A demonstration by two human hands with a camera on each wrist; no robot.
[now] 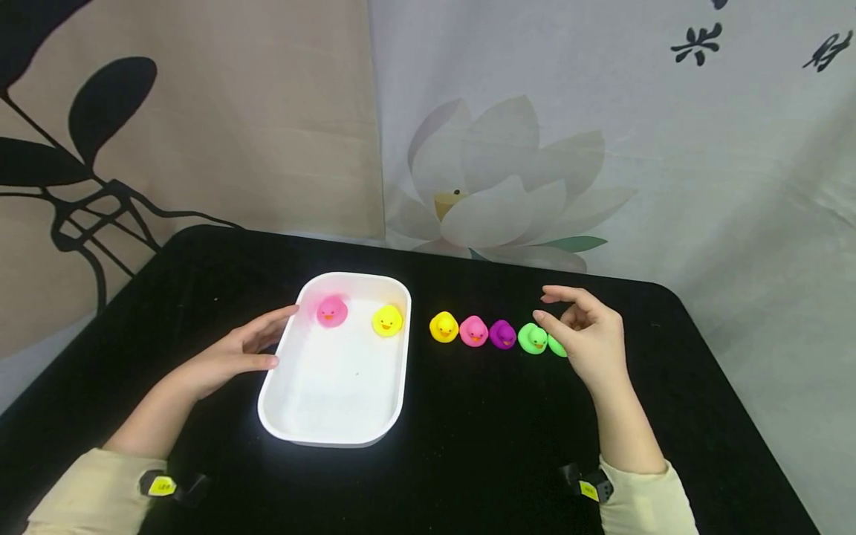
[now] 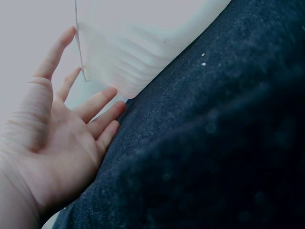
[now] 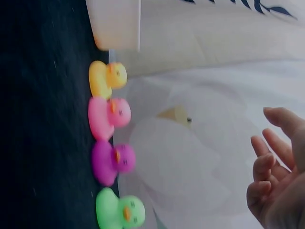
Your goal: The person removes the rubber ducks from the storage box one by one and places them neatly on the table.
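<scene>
My left hand (image 1: pixel 230 353) rests its fingertips at the left rim of a white plastic tray (image 1: pixel 334 401), thumb apart from the fingers. In the left wrist view the fingers (image 2: pixel 97 102) reach the tray's outer wall. Inside the tray sit a pink rubber duck (image 1: pixel 332 312) and a yellow one (image 1: pixel 387 321). My right hand (image 1: pixel 588 334) hovers above the right end of a duck row, thumb and forefinger apart and nothing between them. That row runs yellow duck (image 1: pixel 444 327), pink duck (image 1: pixel 474 331), purple duck (image 1: pixel 503 335), green duck (image 1: pixel 533 339), then another green duck (image 1: pixel 557 346), partly hidden by the hand.
Black cloth covers the table (image 1: pixel 468 461). Behind it hangs a pale curtain (image 1: pixel 735 186) printed with a large lotus flower and dark leaves. The duck row stands right of the tray, a short gap away from its wall.
</scene>
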